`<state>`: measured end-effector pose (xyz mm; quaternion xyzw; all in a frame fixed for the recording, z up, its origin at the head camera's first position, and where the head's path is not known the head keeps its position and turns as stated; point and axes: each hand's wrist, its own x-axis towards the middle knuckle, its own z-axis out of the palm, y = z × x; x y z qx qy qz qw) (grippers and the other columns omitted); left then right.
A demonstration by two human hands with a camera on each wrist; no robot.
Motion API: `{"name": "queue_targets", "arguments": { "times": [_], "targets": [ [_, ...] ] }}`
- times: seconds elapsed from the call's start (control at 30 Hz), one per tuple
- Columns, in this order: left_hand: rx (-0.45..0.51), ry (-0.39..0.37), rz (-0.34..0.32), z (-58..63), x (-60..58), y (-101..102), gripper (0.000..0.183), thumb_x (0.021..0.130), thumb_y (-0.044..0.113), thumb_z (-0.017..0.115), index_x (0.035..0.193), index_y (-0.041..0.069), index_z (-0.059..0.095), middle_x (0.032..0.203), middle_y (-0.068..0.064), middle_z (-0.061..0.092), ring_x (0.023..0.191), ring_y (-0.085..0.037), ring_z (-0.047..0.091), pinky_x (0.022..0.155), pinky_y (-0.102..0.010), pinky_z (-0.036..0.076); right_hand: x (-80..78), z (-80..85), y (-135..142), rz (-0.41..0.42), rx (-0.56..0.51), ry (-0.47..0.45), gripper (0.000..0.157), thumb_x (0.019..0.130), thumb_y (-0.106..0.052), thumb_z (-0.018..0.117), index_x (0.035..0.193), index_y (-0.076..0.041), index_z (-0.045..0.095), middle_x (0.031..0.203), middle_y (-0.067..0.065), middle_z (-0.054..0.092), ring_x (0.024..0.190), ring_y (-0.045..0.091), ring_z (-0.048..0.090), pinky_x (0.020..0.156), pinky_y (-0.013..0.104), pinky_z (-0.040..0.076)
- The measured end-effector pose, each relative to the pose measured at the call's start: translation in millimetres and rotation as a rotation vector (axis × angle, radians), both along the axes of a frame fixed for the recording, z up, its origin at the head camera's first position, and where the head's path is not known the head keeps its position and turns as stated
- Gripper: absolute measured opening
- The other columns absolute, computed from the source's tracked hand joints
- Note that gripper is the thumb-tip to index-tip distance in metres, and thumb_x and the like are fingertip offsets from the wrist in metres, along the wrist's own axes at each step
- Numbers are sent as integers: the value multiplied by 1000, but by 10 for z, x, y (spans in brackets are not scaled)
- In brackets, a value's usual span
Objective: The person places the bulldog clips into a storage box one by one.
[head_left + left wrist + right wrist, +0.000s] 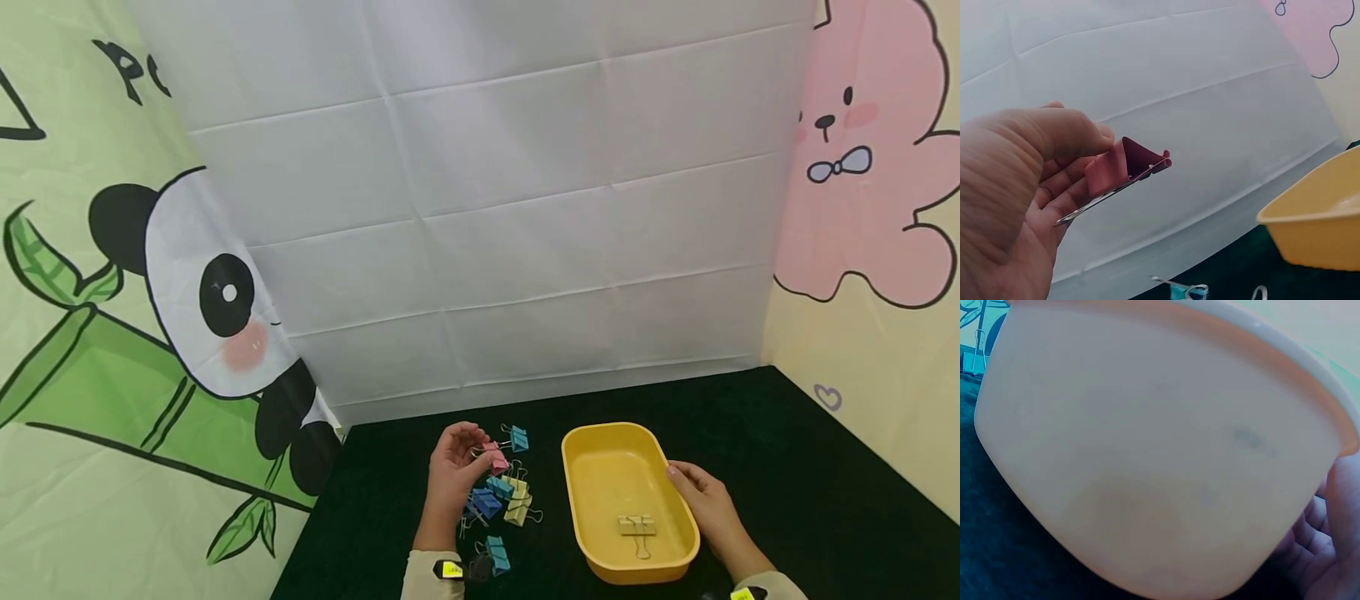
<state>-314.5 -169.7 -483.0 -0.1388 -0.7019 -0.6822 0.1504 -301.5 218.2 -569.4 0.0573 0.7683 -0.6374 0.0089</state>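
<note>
Nearest you, just inside your left wrist, a turquoise binder clip (pixel 497 554) lies on the dark green cloth of the worktop (pixel 757 450). Next, your right hand (pixel 705 504) has the right side of the yellow tray (pixel 611 475): fingers nearly closed at the rim, thumb against it, the others outside and partly hidden. One pale yellow binder clip (pixel 637 526) sits in the tray, toward the near end, one wire handle pointing at you. Left of the tray, well apart from it, there's a loose cluster: a dark blue binder clip (pixel 486 502), a small teal binder clip (pixel 500 487) and yellow binder clips (pixel 518 510), bunched close, exact contacts unclear. Your left hand (pixel 453 468) is over the far end of that cluster, thumb and fingers pinching the pink binder clip (pixel 1109 172), gap just the clip's body; left wrist view has it raised off the worktop, a wire handle lying along its underside. Just past it, a light blue binder clip (pixel 519 438) lies farthest out. Behind everything, a creased white sheet (pixel 525 200), panda print (pixel 191 308) on the left, pink bear print (pixel 870 217) on the right.
</note>
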Motion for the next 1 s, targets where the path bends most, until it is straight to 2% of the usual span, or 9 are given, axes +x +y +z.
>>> {"name": "queue_targets", "arguments": {
  "times": [0.23, 0.57, 0.8, 1.0],
  "targets": [
    [9, -5, -47, 2, -41, 244, 44, 87, 0, 76, 125, 2, 54, 119, -18, 62, 112, -27, 60, 100, -23, 47, 0, -18, 9, -8, -6, -8, 80, 97, -65, 50, 146, -1, 46, 134, 20, 59, 98, 19, 67, 77, 30, 59],
    [-67, 17, -134, 17, -60, 714, 41, 89, 6, 76, 124, 4, 55, 117, -15, 63, 107, -26, 64, 99, -25, 50, -30, -2, 12, -1, -14, -9, 77, 99, -62, 49, 145, -1, 46, 136, 22, 58, 98, 20, 66, 78, 32, 59],
    [3, -12, -171, -66, -141, 946, 37, 87, 5, 78, 119, 9, 58, 113, -17, 63, 102, -25, 65, 92, -29, 56, -128, -18, 49, 12, -6, -17, 78, 99, -63, 48, 146, -2, 45, 138, 22, 56, 100, 19, 66, 79, 33, 59],
    [17, -8, -178, -92, -211, 1109, 38, 87, 2, 77, 119, 7, 58, 114, -18, 63, 104, -24, 64, 99, -27, 50, -198, -16, 94, 23, -16, -10, 78, 98, -64, 48, 147, -2, 45, 138, 22, 56, 99, 20, 66, 79, 33, 59]
  ]
}}
